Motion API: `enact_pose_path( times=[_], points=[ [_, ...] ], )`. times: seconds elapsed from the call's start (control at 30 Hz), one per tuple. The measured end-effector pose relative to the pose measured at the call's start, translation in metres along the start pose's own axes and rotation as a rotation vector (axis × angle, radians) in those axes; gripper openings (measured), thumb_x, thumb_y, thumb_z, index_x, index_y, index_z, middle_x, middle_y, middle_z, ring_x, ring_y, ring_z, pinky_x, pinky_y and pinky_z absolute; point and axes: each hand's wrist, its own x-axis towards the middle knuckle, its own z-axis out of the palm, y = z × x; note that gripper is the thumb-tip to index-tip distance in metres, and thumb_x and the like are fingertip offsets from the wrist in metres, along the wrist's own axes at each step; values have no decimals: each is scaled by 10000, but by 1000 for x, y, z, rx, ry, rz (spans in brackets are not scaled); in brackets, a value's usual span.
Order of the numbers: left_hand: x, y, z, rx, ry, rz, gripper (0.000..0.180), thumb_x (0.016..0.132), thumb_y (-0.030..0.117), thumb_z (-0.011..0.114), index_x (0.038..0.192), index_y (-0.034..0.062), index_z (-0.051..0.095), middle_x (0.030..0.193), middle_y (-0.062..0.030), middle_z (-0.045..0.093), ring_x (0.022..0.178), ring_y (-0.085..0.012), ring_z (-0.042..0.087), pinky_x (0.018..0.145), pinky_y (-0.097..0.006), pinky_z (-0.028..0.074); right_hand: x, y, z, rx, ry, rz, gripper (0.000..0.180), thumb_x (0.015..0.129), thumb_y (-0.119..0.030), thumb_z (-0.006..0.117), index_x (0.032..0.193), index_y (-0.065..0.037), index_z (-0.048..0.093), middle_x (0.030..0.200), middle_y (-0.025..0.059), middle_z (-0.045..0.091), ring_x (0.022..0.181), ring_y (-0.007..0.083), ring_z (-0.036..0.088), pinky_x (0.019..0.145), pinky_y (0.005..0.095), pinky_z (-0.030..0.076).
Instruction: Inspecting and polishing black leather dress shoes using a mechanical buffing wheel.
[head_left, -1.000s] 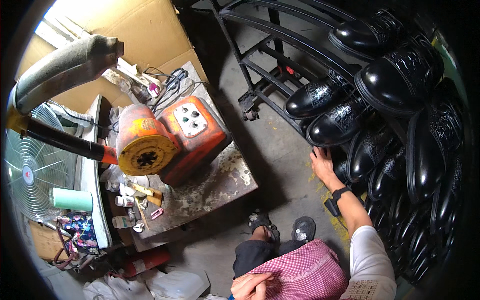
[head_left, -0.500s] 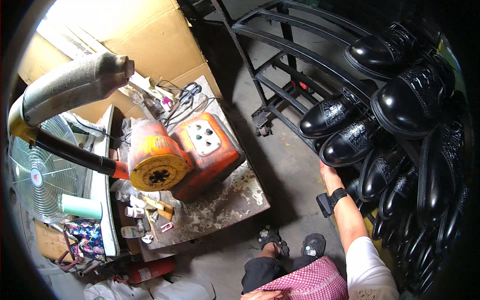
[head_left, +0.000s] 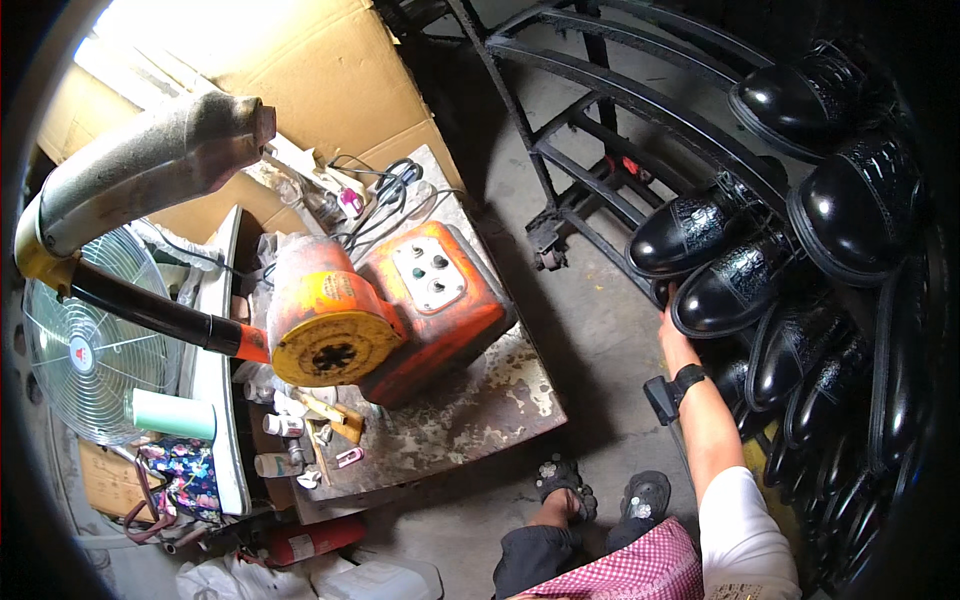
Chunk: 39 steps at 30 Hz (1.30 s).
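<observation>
On the right, a glossy black shoe [head_left: 727,288] is resting on the black rack [head_left: 640,92], and its toe is partly hiding the right hand [head_left: 676,338], so I cannot tell if the fingers are grasping something. On the left, an orange machine [head_left: 440,325] is standing on the worktop [head_left: 480,425].

Right hand [head_left: 676,338]: one is showing, partly hidden.
Black shoes [head_left: 725,295]: at least seven are sitting beside and right of the hand; others are blurring into darkness, uncountable.
Wrist device [head_left: 662,400]: one is sitting just behind the hand.
Clogs [head_left: 647,497]: two are resting left of the forearm.
Orange machine [head_left: 430,300]: one is standing left of the hand.
Fan [head_left: 105,345]: one is standing farther left.
</observation>
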Motion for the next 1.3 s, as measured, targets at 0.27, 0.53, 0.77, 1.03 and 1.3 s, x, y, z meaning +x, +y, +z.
enact_pose_path(
  times=[0.27,0.53,0.77,1.03,1.3],
  points=[
    [-8,-30,-1,-9,36,109,206,770,-71,508,909,-54,660,747,-137,670,633,-245,661,583,-328,526,-25,-31,-18,59,-74,-7,423,852,-219,677,1236,-95,553,1237,67,589,1142,183,553,947,377,473],
    [13,-6,10,40,0,-55,191,823,-61,525,892,5,690,709,-101,689,604,-213,674,580,-318,543,-171,-72,-34,55,-321,176,329,833,-172,699,1138,-88,611,1138,54,644,1048,164,606,930,354,479],
    [20,-2,2,59,30,-5,227,716,-98,539,845,-2,699,676,-69,684,548,-163,658,514,-255,514,-297,-133,-111,-289,-432,428,375,777,-133,686,1130,-24,621,1067,39,661,967,152,614,902,306,471],
    [-3,2,0,-82,42,-26,220,806,-107,487,916,-58,671,730,-124,695,579,-149,652,547,-234,512,-381,-204,-139,-335,-691,380,549,752,-184,652,1244,41,563,1161,98,648,1010,174,626,919,301,486],
    [5,125,-63,-688,326,-100,195,882,-64,466,991,-95,625,883,-211,674,703,-198,673,659,-308,571,-441,-245,-149,-203,-660,373,491,763,-207,646,1178,51,594,1093,130,672,948,230,659,883,349,527]
  ],
)
